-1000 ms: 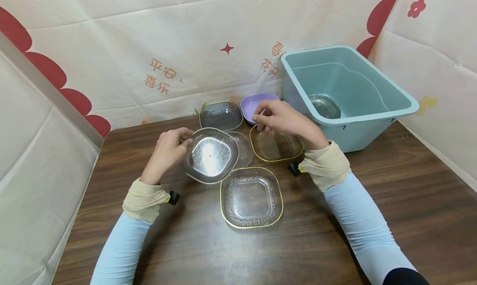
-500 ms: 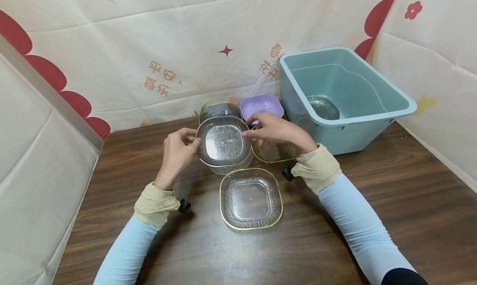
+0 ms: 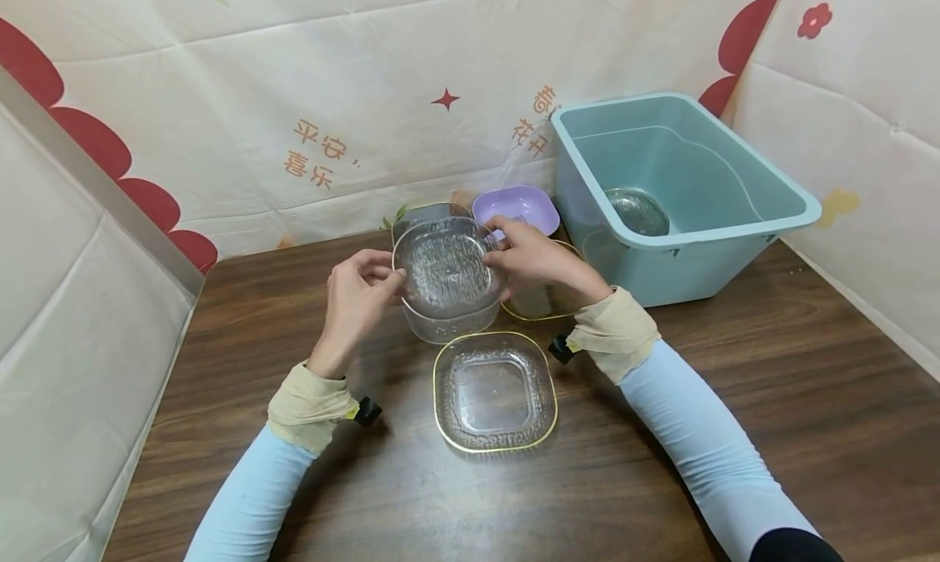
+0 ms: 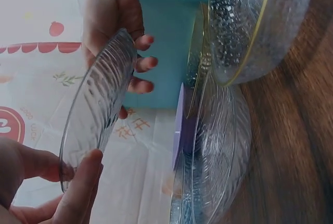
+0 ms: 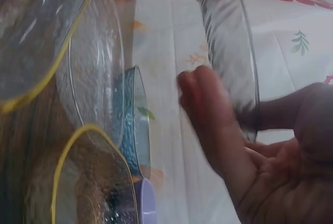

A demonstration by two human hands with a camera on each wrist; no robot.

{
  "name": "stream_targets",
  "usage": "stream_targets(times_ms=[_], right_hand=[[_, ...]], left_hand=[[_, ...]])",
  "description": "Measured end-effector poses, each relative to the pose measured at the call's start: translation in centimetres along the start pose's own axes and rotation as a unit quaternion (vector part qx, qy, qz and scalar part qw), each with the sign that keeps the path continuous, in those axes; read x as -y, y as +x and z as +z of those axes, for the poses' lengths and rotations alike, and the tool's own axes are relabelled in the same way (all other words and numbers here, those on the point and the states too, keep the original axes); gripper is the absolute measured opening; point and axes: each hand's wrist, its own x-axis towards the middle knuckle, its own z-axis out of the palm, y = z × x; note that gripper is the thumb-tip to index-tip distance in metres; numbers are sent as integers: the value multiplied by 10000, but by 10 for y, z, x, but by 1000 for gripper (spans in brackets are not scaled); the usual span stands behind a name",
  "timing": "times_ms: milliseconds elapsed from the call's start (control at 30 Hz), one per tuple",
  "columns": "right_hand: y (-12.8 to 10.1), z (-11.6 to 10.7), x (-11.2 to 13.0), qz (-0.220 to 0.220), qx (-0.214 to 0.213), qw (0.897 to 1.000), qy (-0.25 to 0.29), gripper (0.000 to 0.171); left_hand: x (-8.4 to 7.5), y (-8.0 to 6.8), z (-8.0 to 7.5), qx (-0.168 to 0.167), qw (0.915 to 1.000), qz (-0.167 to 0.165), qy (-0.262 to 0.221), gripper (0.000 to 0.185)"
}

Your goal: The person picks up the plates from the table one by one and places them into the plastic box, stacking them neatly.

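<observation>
Ribbed clear glass dish (image 3: 446,270), rounded-square, is lifted above the wood-grain table (image 3: 734,399); your left hand (image 3: 357,297) and right hand (image 3: 532,256) pinch its opposite rims with curled fingers.

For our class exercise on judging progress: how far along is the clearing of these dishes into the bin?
Done: one clear glass bowl already lies inside the teal bin. In hand: the left hand and right hand both grip a ribbed clear dish above the table. Left: the gold-rimmed dish, the purple dish and a few others behind the hands.
</observation>
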Motion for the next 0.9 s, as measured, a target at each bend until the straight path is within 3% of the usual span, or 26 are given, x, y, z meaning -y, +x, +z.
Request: stream_targets(times_ms=[100,233,433,733,900], right_hand=[[0,0,0,-99,-151,9996,223,38],[0,-5,-1,-60,-437,9989,178,37],[-7,-18,5,3,-955,9954,60,37],[-30,-38,24,-229,-2047,9776,-435,39],[-48,-50,36,-318,-2157,9759,-38,37]], left_hand=[[-1,0,2,220,9991,-146,-322,28],[0,0,3,493,9978,-186,-394,36],[4,3,2,567,9982,-184,23,45],[10,6,0,718,9959,-119,531,28],[12,5,-1,749,9947,-68,705,26]])
